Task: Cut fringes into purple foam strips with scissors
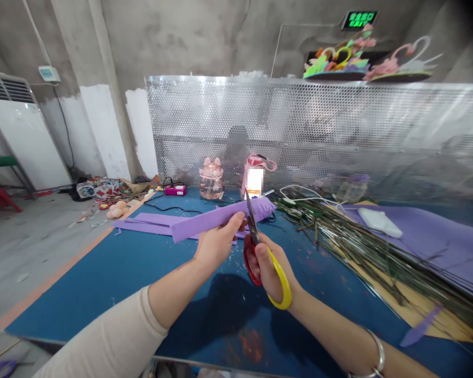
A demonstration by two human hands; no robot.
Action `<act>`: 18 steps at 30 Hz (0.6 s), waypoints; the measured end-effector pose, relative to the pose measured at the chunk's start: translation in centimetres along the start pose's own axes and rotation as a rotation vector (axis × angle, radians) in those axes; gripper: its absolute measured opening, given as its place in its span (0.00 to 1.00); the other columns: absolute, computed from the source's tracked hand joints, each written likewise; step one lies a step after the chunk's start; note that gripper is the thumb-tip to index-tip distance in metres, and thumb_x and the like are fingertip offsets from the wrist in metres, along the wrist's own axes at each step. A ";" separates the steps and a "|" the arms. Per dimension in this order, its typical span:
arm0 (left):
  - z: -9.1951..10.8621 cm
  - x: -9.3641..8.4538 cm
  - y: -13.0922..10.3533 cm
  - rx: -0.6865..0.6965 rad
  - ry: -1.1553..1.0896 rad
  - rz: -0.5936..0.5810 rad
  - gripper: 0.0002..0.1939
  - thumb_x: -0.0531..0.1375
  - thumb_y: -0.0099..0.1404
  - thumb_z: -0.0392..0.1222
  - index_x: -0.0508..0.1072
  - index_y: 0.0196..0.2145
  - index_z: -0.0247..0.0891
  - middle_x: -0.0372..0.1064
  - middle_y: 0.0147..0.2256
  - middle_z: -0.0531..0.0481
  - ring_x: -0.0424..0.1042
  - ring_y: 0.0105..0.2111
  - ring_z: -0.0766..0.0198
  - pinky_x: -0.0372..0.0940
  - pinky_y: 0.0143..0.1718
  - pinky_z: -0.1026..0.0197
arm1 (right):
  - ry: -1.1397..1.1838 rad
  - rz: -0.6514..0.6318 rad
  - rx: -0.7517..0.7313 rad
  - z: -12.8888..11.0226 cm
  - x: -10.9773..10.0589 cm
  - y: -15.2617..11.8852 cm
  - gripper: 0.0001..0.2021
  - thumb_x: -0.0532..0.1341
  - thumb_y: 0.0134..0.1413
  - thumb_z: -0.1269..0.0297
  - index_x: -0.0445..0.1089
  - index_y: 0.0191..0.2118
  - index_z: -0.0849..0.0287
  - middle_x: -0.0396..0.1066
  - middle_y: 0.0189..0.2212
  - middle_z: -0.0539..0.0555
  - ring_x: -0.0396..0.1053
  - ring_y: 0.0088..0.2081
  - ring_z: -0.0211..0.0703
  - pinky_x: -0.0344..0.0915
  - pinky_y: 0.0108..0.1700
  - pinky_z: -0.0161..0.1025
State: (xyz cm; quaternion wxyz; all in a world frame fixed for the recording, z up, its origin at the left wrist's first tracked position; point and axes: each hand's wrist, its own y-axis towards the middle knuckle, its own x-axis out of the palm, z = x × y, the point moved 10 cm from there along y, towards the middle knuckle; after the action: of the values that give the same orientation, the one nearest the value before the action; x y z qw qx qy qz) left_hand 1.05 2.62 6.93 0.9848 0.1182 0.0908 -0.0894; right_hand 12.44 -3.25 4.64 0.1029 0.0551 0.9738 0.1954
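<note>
A long purple strip [205,223] is pinched in my left hand [216,244], held above the blue table. Its right end is cut into a fringe. In my right hand [274,268] are scissors [283,281] with one red and one yellow handle loop. The blades point up and cross the strip just right of my left fingertips; how far apart they stand is hard to tell. More purple strips [142,224] lie on the table behind my left hand.
Thin dark green stems [350,247] cover the table's right side, beside a purple sheet [437,236] and a white block [379,222]. A pink jar [212,180], a pink bottle [245,181] and a magenta power box [175,189] stand at the back before a perforated metal panel [205,115].
</note>
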 end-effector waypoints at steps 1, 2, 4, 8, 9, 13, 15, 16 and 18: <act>0.0 0.0 0.0 0.001 -0.014 -0.002 0.23 0.53 0.57 0.60 0.77 0.33 0.40 0.76 0.33 0.48 0.73 0.31 0.60 0.64 0.35 0.61 | 0.007 -0.009 0.009 0.1 0.1 0.0 0.29 0.49 0.53 0.36 0.64 0.40 0.61 0.51 0.18 0.44 0.48 0.17 0.32 0.51 0.17 0.31; 0.0 0.1 0.0 0.000 -0.021 -0.004 0.23 0.53 0.58 0.60 0.77 0.33 0.40 0.76 0.33 0.48 0.73 0.31 0.60 0.64 0.35 0.61 | 0.011 -0.017 0.016 0.2 0.1 0.0 0.28 0.49 0.54 0.37 0.64 0.40 0.61 0.51 0.18 0.44 0.47 0.17 0.32 0.50 0.16 0.31; 0.0 0.0 0.0 -0.005 -0.013 0.000 0.22 0.53 0.58 0.60 0.77 0.33 0.40 0.77 0.33 0.48 0.73 0.31 0.59 0.64 0.36 0.61 | 0.000 -0.032 0.011 0.2 0.2 0.0 0.27 0.49 0.54 0.38 0.64 0.40 0.60 0.50 0.17 0.44 0.48 0.17 0.33 0.50 0.17 0.32; 0.3 -0.5 -0.2 -0.060 0.024 0.036 0.22 0.53 0.58 0.60 0.77 0.29 0.40 0.77 0.32 0.48 0.73 0.30 0.59 0.65 0.36 0.61 | -0.056 -0.092 -0.119 -0.7 0.9 0.0 0.29 0.49 0.53 0.36 0.62 0.46 0.58 0.61 0.25 0.51 0.59 0.24 0.40 0.60 0.23 0.36; 0.3 -0.6 -0.3 -0.085 0.022 0.047 0.22 0.53 0.58 0.59 0.77 0.29 0.40 0.77 0.31 0.49 0.73 0.30 0.60 0.65 0.35 0.62 | -0.048 -0.112 -0.149 -0.8 1.1 -0.1 0.30 0.49 0.52 0.35 0.61 0.48 0.57 0.64 0.30 0.53 0.62 0.28 0.43 0.62 0.27 0.37; 0.5 -0.8 -0.7 -0.167 -0.011 0.061 0.20 0.54 0.59 0.56 0.77 0.29 0.40 0.77 0.31 0.50 0.73 0.28 0.62 0.66 0.32 0.64 | -0.031 -0.188 -0.202 -1.0 1.9 -0.1 0.33 0.47 0.53 0.35 0.54 0.55 0.56 0.65 0.45 0.60 0.66 0.44 0.52 0.67 0.41 0.44; 0.6 -0.6 -0.8 -0.168 -0.020 0.040 0.19 0.54 0.59 0.56 0.77 0.29 0.40 0.77 0.31 0.50 0.74 0.28 0.62 0.66 0.31 0.65 | -0.049 -0.201 -0.219 -1.3 2.0 -0.1 0.32 0.47 0.54 0.37 0.54 0.55 0.57 0.64 0.47 0.62 0.63 0.49 0.54 0.66 0.46 0.46; 0.6 -0.4 -0.8 -0.165 -0.024 0.024 0.19 0.54 0.59 0.57 0.77 0.29 0.40 0.77 0.30 0.50 0.74 0.28 0.62 0.67 0.32 0.65 | -0.053 -0.200 -0.226 -1.4 1.9 0.0 0.32 0.47 0.55 0.37 0.54 0.55 0.57 0.63 0.48 0.62 0.62 0.51 0.54 0.65 0.48 0.46; 0.6 -0.2 -0.9 -0.154 -0.035 0.003 0.20 0.54 0.59 0.57 0.77 0.29 0.39 0.77 0.30 0.50 0.74 0.27 0.63 0.67 0.32 0.65 | -0.050 -0.187 -0.244 -1.7 1.8 0.0 0.31 0.47 0.56 0.38 0.54 0.55 0.57 0.61 0.52 0.62 0.59 0.55 0.54 0.63 0.52 0.46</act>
State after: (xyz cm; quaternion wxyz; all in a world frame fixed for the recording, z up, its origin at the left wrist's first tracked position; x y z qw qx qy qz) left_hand 0.82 1.67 7.35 0.9925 0.0407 0.0802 -0.0827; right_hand 10.32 -3.62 5.82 0.1509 -0.0438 0.9408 0.3003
